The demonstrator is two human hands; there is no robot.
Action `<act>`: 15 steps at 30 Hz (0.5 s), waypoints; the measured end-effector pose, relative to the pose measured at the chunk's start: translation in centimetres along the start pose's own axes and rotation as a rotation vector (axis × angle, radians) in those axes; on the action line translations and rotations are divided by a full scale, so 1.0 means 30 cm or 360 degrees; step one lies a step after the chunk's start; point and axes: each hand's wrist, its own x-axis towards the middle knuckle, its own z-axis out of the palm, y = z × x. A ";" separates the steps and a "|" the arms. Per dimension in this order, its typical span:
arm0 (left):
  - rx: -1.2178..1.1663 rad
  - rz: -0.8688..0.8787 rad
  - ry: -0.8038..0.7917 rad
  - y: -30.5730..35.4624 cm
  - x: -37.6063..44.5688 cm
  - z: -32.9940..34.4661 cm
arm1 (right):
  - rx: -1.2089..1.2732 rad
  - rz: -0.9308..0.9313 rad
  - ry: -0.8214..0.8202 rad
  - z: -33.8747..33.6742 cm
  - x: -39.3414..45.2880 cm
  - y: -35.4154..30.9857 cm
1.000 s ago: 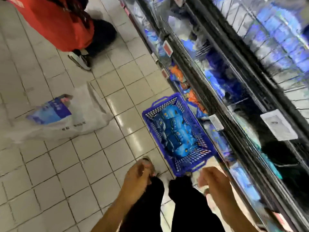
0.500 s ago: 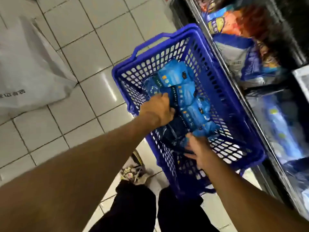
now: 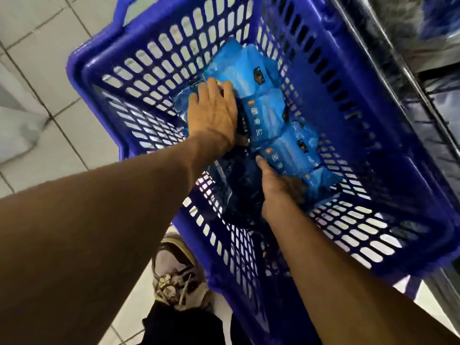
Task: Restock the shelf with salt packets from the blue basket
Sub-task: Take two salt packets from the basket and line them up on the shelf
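Note:
The blue basket (image 3: 373, 135) fills the view, standing on the floor against the shelf (image 3: 438, 100) on the right. Several blue salt packets (image 3: 251, 78) lie in a row across its bottom. My left hand (image 3: 211, 115) is inside the basket on the left end of the row, fingers bent down over a packet; its thumb is hidden. My right hand (image 3: 276, 183) grips the near end of the row, thumb on top of a packet (image 3: 288, 155) and fingers hidden beneath it.
A white plastic bag (image 3: 20, 120) lies on the tiled floor (image 3: 57, 53) at the left. My shoe (image 3: 176, 277) and dark trouser legs are just in front of the basket. Shelf rails with blurred goods run along the right edge.
I have bent down from standing, so the basket has grown to fill the view. Both hands went into it and have closed on the salt packets.

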 end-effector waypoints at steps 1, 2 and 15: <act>0.0041 0.0020 0.0010 -0.003 -0.001 -0.001 | -0.0020 0.0009 0.0016 -0.009 0.003 -0.009; 0.0086 0.0042 -0.0016 -0.004 -0.005 -0.001 | 0.0036 0.0033 -0.0011 -0.018 0.007 -0.017; -0.1389 0.0060 -0.1147 -0.081 0.005 -0.023 | 0.0765 0.0163 -0.0438 -0.146 -0.101 0.005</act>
